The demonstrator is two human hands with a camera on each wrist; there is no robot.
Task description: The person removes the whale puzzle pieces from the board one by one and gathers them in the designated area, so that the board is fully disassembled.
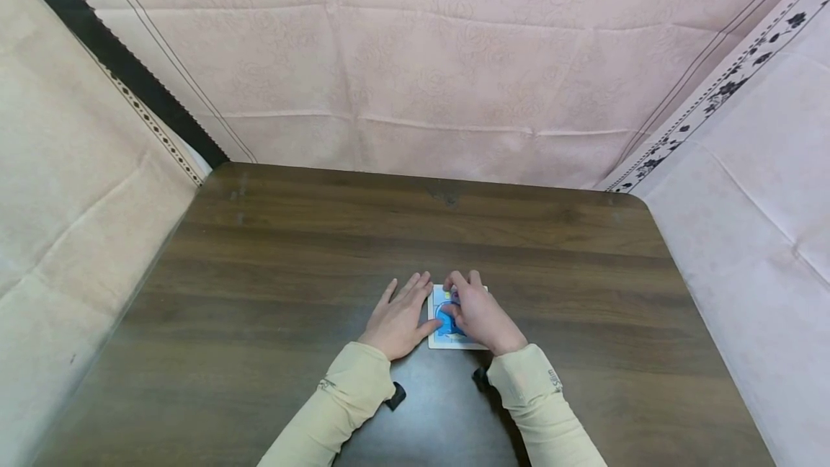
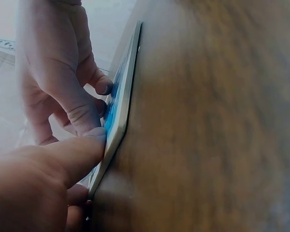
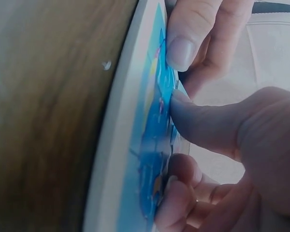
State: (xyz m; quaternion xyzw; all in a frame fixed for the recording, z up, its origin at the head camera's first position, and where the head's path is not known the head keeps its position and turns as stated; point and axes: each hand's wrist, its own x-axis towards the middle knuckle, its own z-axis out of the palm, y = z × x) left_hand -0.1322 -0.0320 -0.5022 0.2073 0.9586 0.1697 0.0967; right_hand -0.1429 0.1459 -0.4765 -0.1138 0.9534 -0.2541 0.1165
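Observation:
A small flat picture board point(image 1: 447, 341), blue with a pale border and apparently a jigsaw puzzle, lies on the table in front of the person. The left hand point(image 1: 400, 319) rests at its left side, fingers stretched out on the table and thumb pressing the board's edge. Over the right part of the board, the right hand point(image 1: 483, 316) bends its fingers down to the picture. In the right wrist view its thumb point(image 3: 208, 121) and curled fingertips point(image 3: 176, 203) pinch what looks like a raised puzzle piece point(image 3: 174, 135). Those fingers hide much of the picture.
The brown wood-grain table point(image 1: 292, 251) spreads around the board on all sides. Pale patterned cloth point(image 1: 454, 78) hangs beyond its far edge and along both sides. Black straps point(image 1: 397, 396) show at the cuffs of the light sleeves point(image 1: 350, 395).

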